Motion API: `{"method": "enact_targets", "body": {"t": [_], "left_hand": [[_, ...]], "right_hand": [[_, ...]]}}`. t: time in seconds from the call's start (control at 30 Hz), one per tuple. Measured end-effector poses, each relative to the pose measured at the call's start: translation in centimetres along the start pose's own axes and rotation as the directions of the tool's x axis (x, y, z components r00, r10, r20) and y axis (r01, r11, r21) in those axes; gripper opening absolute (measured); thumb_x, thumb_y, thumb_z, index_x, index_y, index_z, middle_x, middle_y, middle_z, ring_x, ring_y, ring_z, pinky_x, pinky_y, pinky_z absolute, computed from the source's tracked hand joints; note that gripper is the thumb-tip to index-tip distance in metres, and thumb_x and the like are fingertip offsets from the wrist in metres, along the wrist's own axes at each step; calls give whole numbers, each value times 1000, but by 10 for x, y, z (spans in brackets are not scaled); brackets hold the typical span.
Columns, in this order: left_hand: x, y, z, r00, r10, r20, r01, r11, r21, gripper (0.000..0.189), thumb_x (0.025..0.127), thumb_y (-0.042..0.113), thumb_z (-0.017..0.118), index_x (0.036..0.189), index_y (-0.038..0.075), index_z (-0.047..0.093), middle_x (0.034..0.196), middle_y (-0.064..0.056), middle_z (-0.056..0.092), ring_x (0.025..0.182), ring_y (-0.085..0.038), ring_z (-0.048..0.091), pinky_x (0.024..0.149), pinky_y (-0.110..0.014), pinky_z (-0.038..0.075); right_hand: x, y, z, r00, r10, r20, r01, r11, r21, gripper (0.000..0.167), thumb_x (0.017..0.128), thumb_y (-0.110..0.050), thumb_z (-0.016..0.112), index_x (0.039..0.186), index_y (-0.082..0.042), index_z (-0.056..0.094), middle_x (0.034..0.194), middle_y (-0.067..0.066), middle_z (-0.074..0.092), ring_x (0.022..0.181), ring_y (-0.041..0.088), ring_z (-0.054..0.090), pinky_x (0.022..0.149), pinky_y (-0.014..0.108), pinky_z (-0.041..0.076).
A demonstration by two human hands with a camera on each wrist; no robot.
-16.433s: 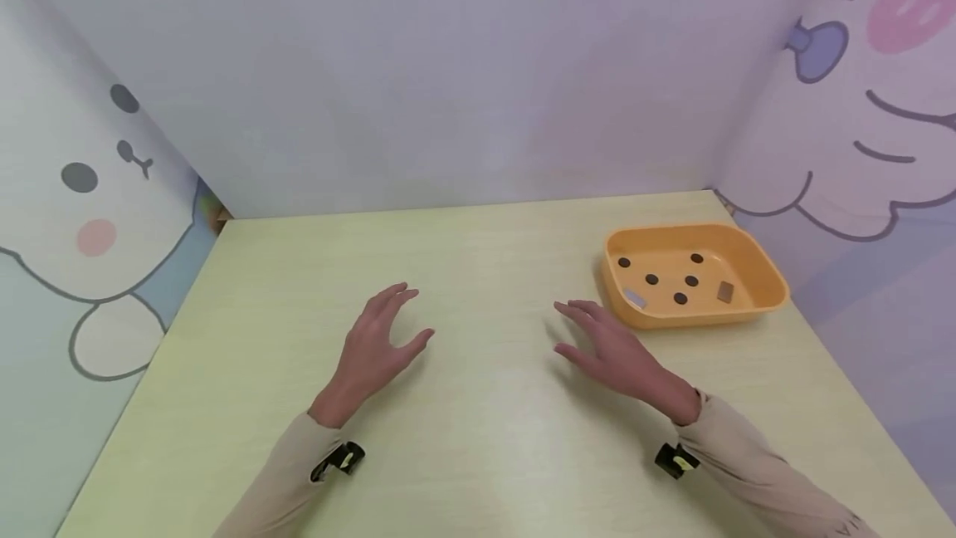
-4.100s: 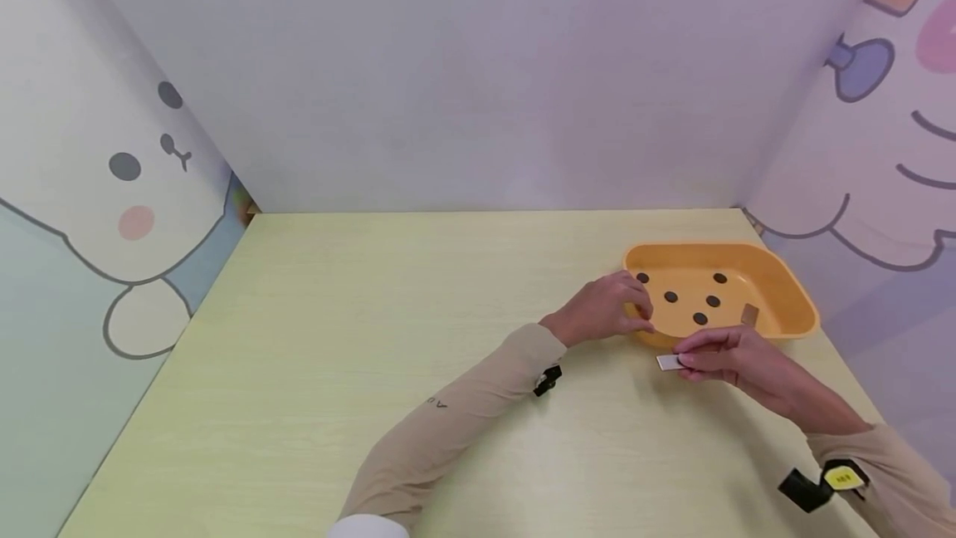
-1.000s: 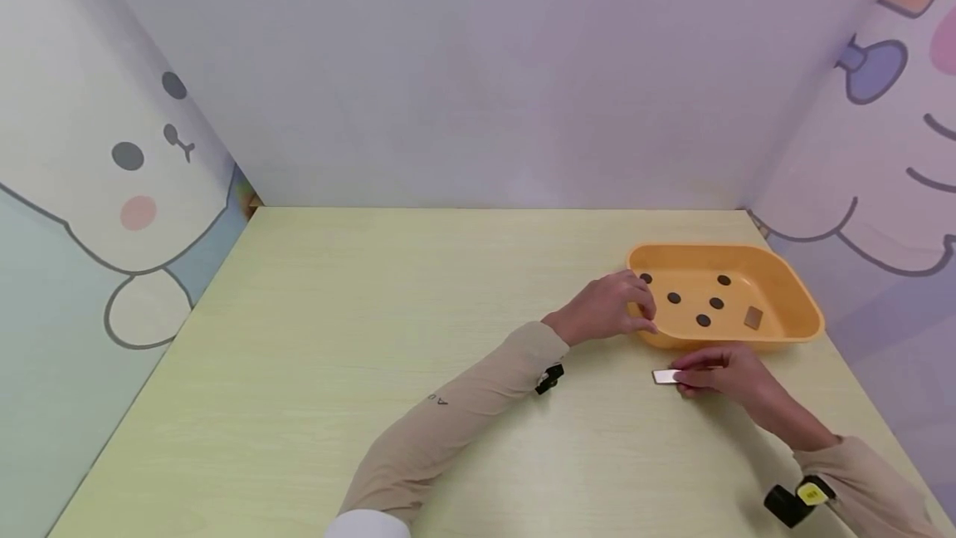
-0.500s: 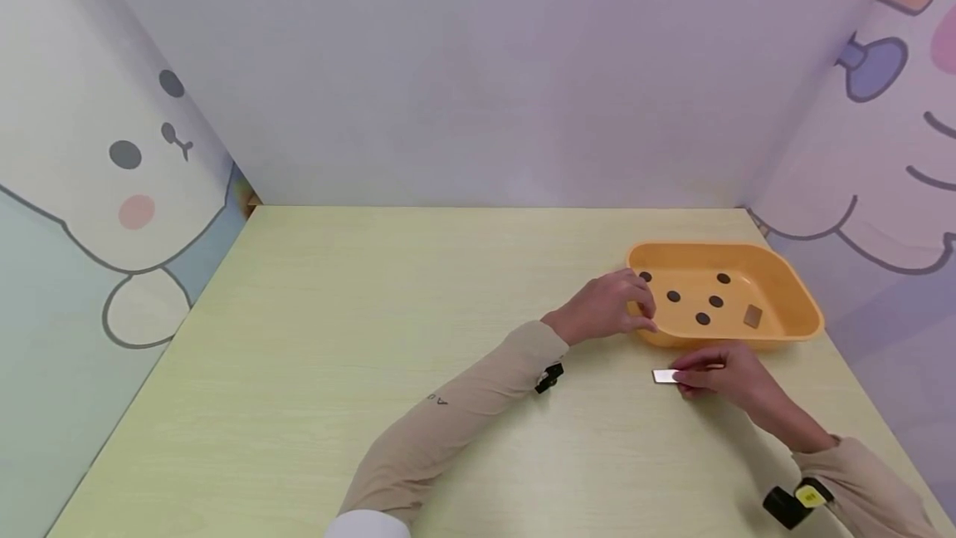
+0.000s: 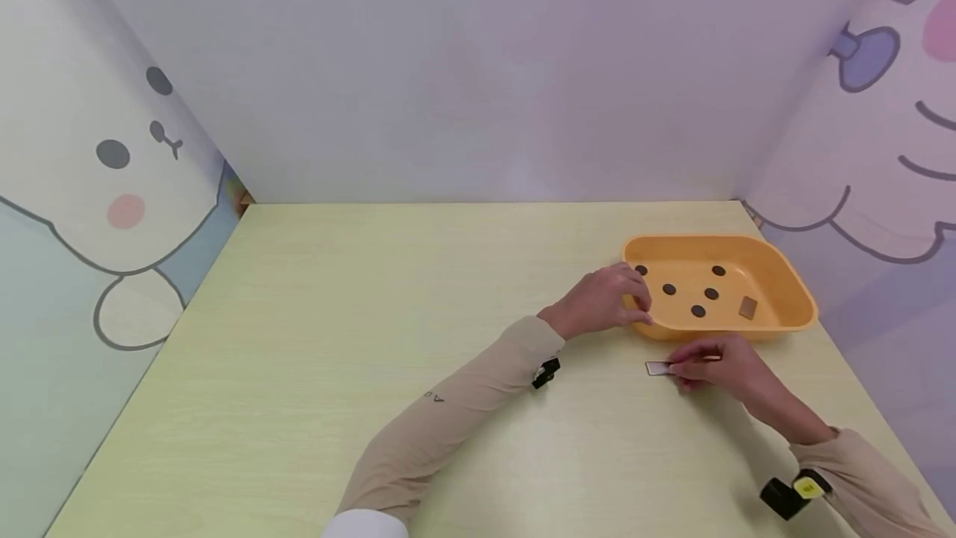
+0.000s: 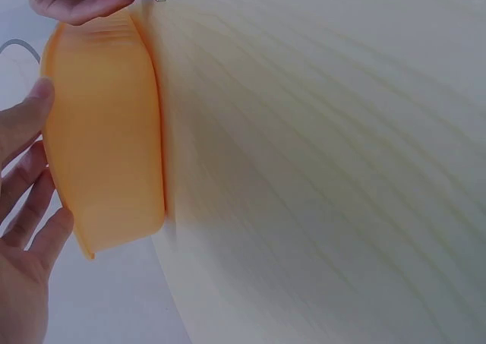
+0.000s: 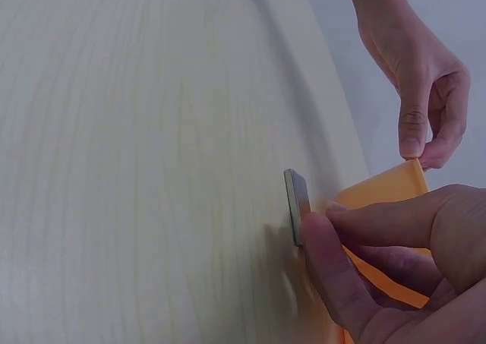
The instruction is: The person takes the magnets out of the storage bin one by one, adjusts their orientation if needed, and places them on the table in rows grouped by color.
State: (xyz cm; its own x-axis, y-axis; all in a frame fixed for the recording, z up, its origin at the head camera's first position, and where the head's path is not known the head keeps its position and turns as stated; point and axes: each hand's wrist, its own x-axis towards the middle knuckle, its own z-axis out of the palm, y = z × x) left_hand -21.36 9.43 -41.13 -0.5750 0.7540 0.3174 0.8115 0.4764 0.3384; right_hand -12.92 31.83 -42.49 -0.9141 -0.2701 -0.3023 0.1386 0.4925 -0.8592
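Note:
My left hand (image 5: 601,299) is at the left front corner of an orange plastic tray (image 5: 735,335), pinching its rim between thumb and fingers, as the right wrist view also shows. In front of the tray, my right hand (image 5: 720,368) pinches a small flat rectangular piece (image 5: 657,369) by one end, between thumb and fingertips. The free end points left, close over the table. From the right wrist, the piece (image 7: 296,200) looks thin, with a pale edge and a shiny, reflective face. Its gripped end is hidden by the fingers.
Inside the tray lie several dark round discs (image 5: 698,311) and a brownish rectangular piece (image 5: 748,307). The pale wooden table (image 5: 336,314) ends at a plain wall (image 5: 478,73) behind, with cartoon-printed panels on both sides.
Earliest, both hands hovered apart and a pale rectangular piece lay in the tray. Later the left hand took the rim and the right hand held the piece. In the last second, hardly anything moved.

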Motion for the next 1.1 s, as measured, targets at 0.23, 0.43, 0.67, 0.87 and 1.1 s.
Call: {"method": "enact_targets", "body": {"t": [0.23,0.43,0.67,0.87,1.1], "left_hand": [[0,0,-1,1000,1,-6,-1,1000,-2,19,79,37,76,84,19,72,87,14,62,90,-4,51,86,-9,34],[1,0,-1,1000,-4,4,4,1000,-1,20,80,38,75,85,19,73,88,13,63,89,-4,50,84,-9,35],[0,1,0,1000,-6,14,6,1000,-11,20,79,38,75,86,19,73,89,12,63,89,-6,50,85,-9,35],[1,0,1,1000,-7,15,7,1000,-11,21,79,39,75,86,19,73,88,13,62,88,-7,51,82,-9,36],[0,1,0,1000,-8,17,9,1000,-17,21,79,38,76,87,19,73,88,14,62,88,-5,50,82,-8,35]], "right_hand": [[-5,-8,-8,999,-6,44,7,1000,-21,32,86,-14,71,105,11,63,92,15,66,73,20,65,66,33,55],[-10,-15,-15,997,-11,80,10,1000,8,38,88,-15,68,112,12,60,93,18,66,77,23,65,68,36,55],[-18,-21,-27,989,-80,124,75,996,44,33,91,-10,63,112,15,57,95,17,67,80,28,67,68,38,55],[-20,-24,-35,983,-122,134,114,991,64,25,91,-7,62,109,10,60,96,12,69,82,29,67,69,38,55],[-22,-27,-44,980,-137,144,135,991,27,21,92,-7,61,109,3,64,97,9,70,83,26,67,69,38,54]]}}
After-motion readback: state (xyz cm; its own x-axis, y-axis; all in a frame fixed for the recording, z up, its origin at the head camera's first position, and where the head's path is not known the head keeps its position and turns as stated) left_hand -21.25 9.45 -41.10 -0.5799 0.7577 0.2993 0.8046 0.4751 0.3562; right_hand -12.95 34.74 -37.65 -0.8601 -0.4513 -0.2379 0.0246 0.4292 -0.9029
